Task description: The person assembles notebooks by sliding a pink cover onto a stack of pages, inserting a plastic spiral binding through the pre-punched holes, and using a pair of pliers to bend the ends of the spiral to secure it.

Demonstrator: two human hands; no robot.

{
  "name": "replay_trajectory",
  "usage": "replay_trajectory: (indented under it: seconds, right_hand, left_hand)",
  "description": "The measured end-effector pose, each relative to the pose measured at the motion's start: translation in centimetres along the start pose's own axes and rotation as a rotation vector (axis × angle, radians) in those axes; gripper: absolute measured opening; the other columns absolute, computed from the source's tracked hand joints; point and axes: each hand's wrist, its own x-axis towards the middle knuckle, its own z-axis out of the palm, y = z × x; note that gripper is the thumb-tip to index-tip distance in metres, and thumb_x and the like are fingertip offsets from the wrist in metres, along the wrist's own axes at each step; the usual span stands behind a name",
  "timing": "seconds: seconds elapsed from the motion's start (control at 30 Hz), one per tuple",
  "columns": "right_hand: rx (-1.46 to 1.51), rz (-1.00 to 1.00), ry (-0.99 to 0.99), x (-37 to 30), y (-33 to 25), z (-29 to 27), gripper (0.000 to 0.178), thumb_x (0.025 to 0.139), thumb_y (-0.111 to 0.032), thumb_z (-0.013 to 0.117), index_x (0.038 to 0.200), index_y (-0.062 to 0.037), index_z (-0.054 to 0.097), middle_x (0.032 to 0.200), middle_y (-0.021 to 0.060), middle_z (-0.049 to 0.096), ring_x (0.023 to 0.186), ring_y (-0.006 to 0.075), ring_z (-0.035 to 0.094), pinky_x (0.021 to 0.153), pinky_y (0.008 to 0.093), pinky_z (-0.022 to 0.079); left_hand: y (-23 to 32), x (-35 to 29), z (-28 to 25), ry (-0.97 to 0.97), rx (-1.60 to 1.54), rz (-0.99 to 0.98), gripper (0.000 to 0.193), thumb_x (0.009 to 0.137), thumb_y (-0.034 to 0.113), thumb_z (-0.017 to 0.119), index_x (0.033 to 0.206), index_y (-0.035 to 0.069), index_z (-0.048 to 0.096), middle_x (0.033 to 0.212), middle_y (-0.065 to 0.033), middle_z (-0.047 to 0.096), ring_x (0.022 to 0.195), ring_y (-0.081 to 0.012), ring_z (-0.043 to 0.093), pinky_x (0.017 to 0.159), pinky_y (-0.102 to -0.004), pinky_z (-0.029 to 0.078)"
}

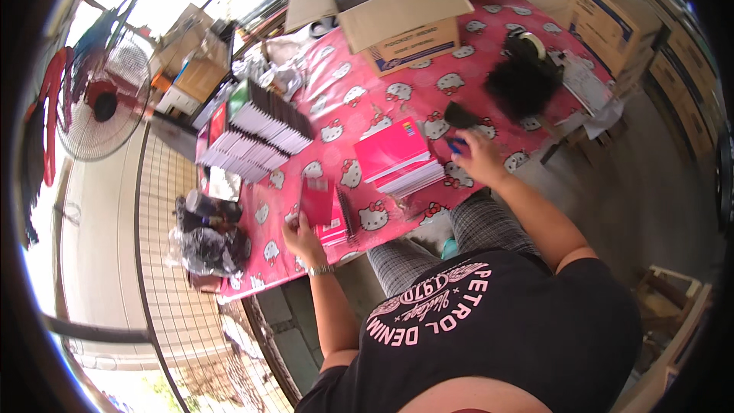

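My left hand is closed on the near edge of a pink-red notebook, held tilted at the table's near side. Beneath it lie other pink notebooks, one with a black spiral binding. My right hand pinches a small blue object, its kind too small to make out. Between my hands sits a stack of bright pink notebooks, next to the right hand. A dark, short cylindrical thing lies just beyond that hand.
Large stacks of spiral notebooks stand at the left on the pink patterned tablecloth. An opened carton is at the back, a black fluffy thing at the right. Black plastic bags lie near left; a fan stands beyond.
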Motion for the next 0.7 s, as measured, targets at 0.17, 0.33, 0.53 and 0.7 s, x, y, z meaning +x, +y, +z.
replay_trajectory:
  seconds: [0.17,0.33,0.53,0.7]
  right_hand:
    - [-0.298,-0.058,-0.130,-1.1,4.1,1.9,0.037,0.077,-0.028,0.075,0.105,-0.0077,0.061,0.105,0.0120,0.061,0.103,0.0324,0.059,0.086,0.0458,0.050]
    - [-0.458,0.148,0.219,7.3,12.4,-0.4,0.018,0.081,-0.021,0.070,0.094,-0.0082,0.066,0.102,0.0126,0.062,0.098,0.0324,0.061,0.082,0.0444,0.051]
    - [-0.747,0.079,-0.043,9.2,15.9,0.0,0.025,0.079,-0.013,0.070,0.102,-0.0067,0.066,0.098,0.0149,0.066,0.092,0.0348,0.063,0.084,0.0433,0.052]
    - [-0.203,0.231,0.055,9.6,13.2,-1.3,0.033,0.077,-0.007,0.066,0.110,-0.0052,0.070,0.091,0.0129,0.064,0.086,0.0324,0.064,0.079,0.0413,0.052]
  left_hand:
    - [-3.2,-3.4,-1.3,-0.057,0.651,-0.092,0.030,0.083,0.028,0.072,0.101,0.006,0.064,0.095,-0.0138,0.066,0.092,-0.0336,0.063,0.085,-0.0481,0.048]
    - [3.6,-0.9,2.6,-0.077,0.477,0.405,0.021,0.080,0.009,0.070,0.099,0.004,0.064,0.103,-0.0151,0.062,0.103,-0.0362,0.057,0.091,-0.0475,0.046]
    - [17.9,-3.2,9.8,-0.597,0.137,0.955,0.023,0.081,0.014,0.073,0.102,0.007,0.066,0.104,-0.0107,0.064,0.102,-0.0311,0.060,0.086,-0.0438,0.050]
    - [18.7,-3.6,10.8,-0.804,0.360,1.086,0.026,0.081,0.020,0.075,0.104,0.009,0.070,0.102,-0.0066,0.069,0.087,-0.0257,0.067,0.074,-0.0368,0.055]
